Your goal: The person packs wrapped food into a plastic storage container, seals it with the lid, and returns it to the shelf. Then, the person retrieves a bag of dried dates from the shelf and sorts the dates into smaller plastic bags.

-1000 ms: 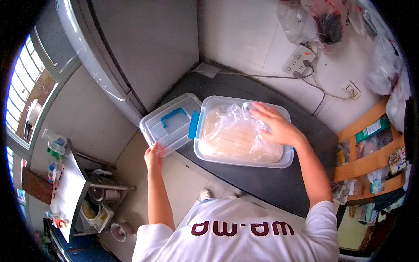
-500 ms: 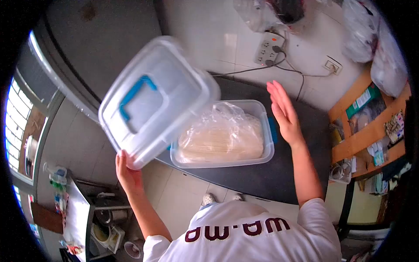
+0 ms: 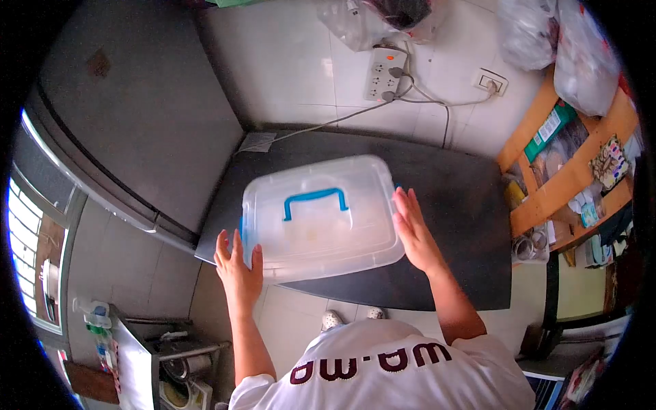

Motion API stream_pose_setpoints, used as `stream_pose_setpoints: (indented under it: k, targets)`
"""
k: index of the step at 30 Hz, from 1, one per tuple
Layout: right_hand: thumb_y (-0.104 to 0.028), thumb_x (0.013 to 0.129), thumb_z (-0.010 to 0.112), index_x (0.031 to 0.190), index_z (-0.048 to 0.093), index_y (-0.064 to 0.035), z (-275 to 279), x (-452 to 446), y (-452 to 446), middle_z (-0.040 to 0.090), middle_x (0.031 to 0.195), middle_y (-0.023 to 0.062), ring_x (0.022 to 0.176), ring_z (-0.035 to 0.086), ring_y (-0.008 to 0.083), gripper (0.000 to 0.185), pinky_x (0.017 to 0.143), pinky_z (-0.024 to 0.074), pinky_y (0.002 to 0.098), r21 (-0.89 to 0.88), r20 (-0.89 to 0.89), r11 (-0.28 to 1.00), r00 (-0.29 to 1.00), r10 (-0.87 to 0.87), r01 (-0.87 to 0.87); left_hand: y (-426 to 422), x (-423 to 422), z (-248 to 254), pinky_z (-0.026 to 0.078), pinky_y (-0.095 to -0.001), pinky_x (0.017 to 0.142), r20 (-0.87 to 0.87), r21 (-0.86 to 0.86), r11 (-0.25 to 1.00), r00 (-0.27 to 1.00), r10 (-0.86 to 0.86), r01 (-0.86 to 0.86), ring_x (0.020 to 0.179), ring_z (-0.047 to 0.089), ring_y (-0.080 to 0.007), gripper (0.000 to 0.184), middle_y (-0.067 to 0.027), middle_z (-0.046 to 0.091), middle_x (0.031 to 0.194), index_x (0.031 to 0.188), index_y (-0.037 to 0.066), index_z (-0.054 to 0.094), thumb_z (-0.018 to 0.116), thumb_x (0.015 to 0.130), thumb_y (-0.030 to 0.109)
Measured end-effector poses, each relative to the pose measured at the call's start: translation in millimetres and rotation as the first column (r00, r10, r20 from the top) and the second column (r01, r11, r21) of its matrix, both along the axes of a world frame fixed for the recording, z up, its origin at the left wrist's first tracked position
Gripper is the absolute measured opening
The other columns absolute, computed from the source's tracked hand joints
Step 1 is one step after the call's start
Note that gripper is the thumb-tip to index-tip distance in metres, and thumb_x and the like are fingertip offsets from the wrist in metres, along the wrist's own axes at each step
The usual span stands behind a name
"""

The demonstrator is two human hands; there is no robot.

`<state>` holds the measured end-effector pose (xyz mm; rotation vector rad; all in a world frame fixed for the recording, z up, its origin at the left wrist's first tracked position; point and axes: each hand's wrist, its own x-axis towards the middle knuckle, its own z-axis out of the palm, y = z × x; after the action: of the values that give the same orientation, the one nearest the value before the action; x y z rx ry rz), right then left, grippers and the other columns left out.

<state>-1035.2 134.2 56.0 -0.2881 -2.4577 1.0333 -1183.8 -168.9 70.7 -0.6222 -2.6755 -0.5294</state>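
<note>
Head view: lid point(image 3: 316, 236), long axis left-right, lies between left hand point(image 3: 239, 277), fingers spread, and right hand point(image 3: 418, 239), fingers extended, unclamped.

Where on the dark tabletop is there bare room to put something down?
Most room on the dark tabletop is right of the lidded box, between the right hand and the orange wooden shelf. Another bare strip runs behind the box toward the wall. The near-left side is crowded by the box and left hand.
</note>
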Motion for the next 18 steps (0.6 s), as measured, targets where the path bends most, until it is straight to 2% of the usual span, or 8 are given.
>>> stream_pose_setpoints:
  k: [2,4,6,9,13,15,16,18]
  targets:
    - [-0.032,0.094,0.039,0.137,0.026,-0.0065,-6,-1,-3,0.018,0.144,0.0176,0.135,0.012,0.0346,0.051,0.108,0.0131,0.0446,-0.025,0.036,0.999,0.999,-0.024,0.024,1,-1,-10,0.036,-0.0451,0.096,0.098,0.136,0.991,0.995,-0.010,-0.004,0.124,0.032,-0.0350,0.057,-0.0182,0.025,0.138,0.133,0.010,0.035,0.055,0.086,0.035]
    - [-0.028,0.091,0.047,0.137,0.026,-0.0063,-12,-2,-2,0.018,0.144,0.0176,0.134,0.013,0.0343,0.055,0.108,0.0134,0.0437,0.002,-0.064,0.994,0.992,-0.109,0.110,-3,-4,-14,0.032,-0.0456,0.099,0.284,0.437,0.899,0.953,-0.106,-0.030,0.127,0.029,-0.0342,0.061,-0.0180,0.023,0.139,0.135,0.010,0.030,0.057,0.086,0.033]
    - [-0.028,0.086,0.055,0.137,0.025,-0.0046,-12,-4,5,0.018,0.144,0.0197,0.134,0.015,0.0329,0.064,0.108,0.0137,0.0406,-0.183,-0.069,0.974,0.987,-0.147,0.133,-7,-11,-17,0.032,-0.0438,0.099,0.400,0.499,0.862,0.907,-0.134,-0.092,0.128,0.027,-0.0325,0.066,-0.0180,0.024,0.140,0.137,0.009,0.025,0.059,0.085,0.031]
    - [-0.028,0.078,0.063,0.139,0.018,-0.0024,-8,-7,10,0.019,0.144,0.0203,0.133,0.019,0.0297,0.080,0.107,0.0165,0.0387,-0.580,-0.044,0.807,0.986,-0.162,0.106,-4,-21,-27,0.032,-0.0353,0.099,0.497,0.755,0.634,0.777,-0.387,-0.167,0.124,0.035,-0.0272,0.072,-0.0182,0.034,0.136,0.139,0.009,0.024,0.062,0.083,0.032]
    - [-0.024,0.075,0.065,0.139,0.017,-0.0012,-11,-9,10,0.022,0.142,0.0193,0.130,0.025,0.0295,0.083,0.106,0.0194,0.0383,-0.749,-0.039,0.660,0.991,-0.132,0.058,4,-21,-14,0.031,-0.0335,0.099,0.578,0.770,0.570,0.690,-0.435,-0.286,0.120,0.040,-0.0265,0.072,-0.0186,0.041,0.131,0.137,0.003,0.026,0.064,0.081,0.027]
    - [-0.021,0.073,0.065,0.138,0.020,-0.0010,-10,-7,10,0.032,0.137,0.0177,0.125,0.033,0.0286,0.082,0.105,0.0225,0.0381,-0.886,-0.057,0.464,0.993,-0.100,-0.004,0,-29,-26,0.032,-0.0330,0.098,0.553,0.831,0.425,0.606,-0.571,-0.358,0.117,0.044,-0.0263,0.068,-0.0190,0.045,0.127,0.134,-0.002,0.031,0.064,0.079,0.021]
    - [-0.021,0.073,0.065,0.138,0.020,-0.0010,-8,-5,9,0.032,0.137,0.0177,0.125,0.033,0.0286,0.082,0.105,0.0225,0.0381,-0.885,-0.058,0.466,0.993,-0.101,-0.004,-1,-30,-29,0.032,-0.0330,0.098,0.551,0.833,0.423,0.606,-0.574,-0.357,0.117,0.044,-0.0263,0.068,-0.0190,0.045,0.127,0.134,-0.002,0.031,0.064,0.079,0.021]
    - [-0.018,0.073,0.064,0.137,0.025,-0.0013,-3,-3,7,0.041,0.130,0.0159,0.120,0.040,0.0263,0.076,0.103,0.0255,0.0376,-0.958,-0.059,0.282,0.998,0.007,-0.059,-3,-31,-32,0.035,-0.0326,0.096,0.612,0.791,0.413,0.555,-0.564,-0.452,0.114,0.047,-0.0257,0.065,-0.0192,0.047,0.125,0.132,-0.004,0.033,0.063,0.079,0.019]
